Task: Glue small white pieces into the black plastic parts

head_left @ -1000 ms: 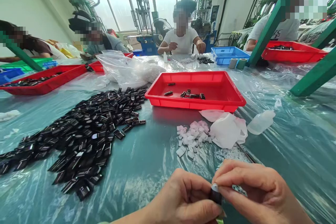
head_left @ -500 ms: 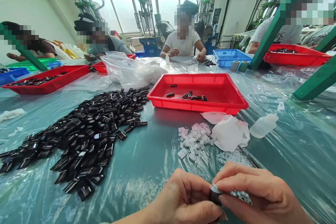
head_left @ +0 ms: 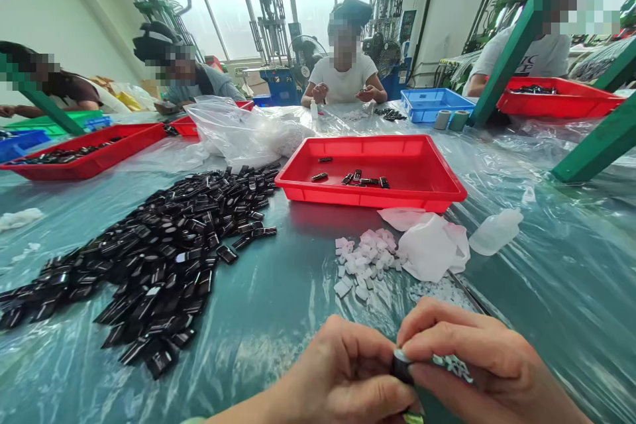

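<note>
My left hand (head_left: 350, 371) is closed around a small black plastic part (head_left: 401, 371), pinched between thumb and forefinger near the bottom of the view. The part's upper end looks pale grey. My right hand (head_left: 467, 358) meets it from the other side, its fingertips closed on that pale end. Something yellow-green (head_left: 413, 418) shows just below my left fingers; I cannot make out what it is. Beyond my hands lies a small heap of white and pinkish chips (head_left: 368, 262). A thin dark tool (head_left: 470, 293) lies behind my right hand, partly covered by it.
A large pile of glossy black parts (head_left: 163, 258) spreads over the left. Ahead stands a red tray (head_left: 368, 197) holding several black parts. White cloth (head_left: 430, 248) and a clear bottle (head_left: 495, 232) lie at right. Green posts (head_left: 596, 146) rise at right. Other people sit beyond.
My hands keep their pinch on the black part, with only a slight shift. The yellow-green bit now shows below my left fingers. The person opposite has raised and shifted their hands.
</note>
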The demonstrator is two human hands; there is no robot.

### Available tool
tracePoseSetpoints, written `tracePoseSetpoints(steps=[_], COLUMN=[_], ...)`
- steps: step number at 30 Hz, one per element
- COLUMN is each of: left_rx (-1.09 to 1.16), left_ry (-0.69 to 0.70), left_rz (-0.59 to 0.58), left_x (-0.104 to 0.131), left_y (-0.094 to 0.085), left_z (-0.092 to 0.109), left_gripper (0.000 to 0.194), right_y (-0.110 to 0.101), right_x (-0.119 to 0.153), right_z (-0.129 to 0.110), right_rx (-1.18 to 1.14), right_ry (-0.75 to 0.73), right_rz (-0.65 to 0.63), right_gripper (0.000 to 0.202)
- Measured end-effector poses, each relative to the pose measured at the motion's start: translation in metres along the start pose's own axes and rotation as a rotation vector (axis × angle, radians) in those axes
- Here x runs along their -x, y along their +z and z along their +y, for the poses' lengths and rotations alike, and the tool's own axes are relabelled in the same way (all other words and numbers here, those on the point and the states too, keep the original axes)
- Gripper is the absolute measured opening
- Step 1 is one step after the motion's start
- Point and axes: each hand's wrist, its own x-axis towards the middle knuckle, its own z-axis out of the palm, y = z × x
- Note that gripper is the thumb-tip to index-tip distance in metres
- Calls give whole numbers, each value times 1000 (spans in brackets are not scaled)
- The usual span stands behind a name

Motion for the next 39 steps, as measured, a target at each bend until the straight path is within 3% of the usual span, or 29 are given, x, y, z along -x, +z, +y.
tracePoseSetpoints(steps=[5,9,17,24,29,34,39], left_rx=[46,40,121,222,227,254,275], left_ry=[80,160,146,73,74,75,58], left_rz=[198,335,319,352,379,367,301], left_x=[-1,-4,-5,-8,-8,-6,-6], left_y=[-10,-20,-19,-16,-17,-17,-14], left_z=[11,15,13,12,12,13,10], left_gripper=[23,46,28,18,16,22,26], right_y=[-1,2,17,27,20,5,2], right_x=[0,2,4,8,6,-1,-3], right_z=[4,11,15,19,10,3,1], right_rx=[93,215,611,649,631,409,125], right_ry=[81,87,-9,-149,-11,179,411], right_rz=[118,45,-202,-92,-131,26,80], right_gripper=[23,18,25,27,26,17,12])
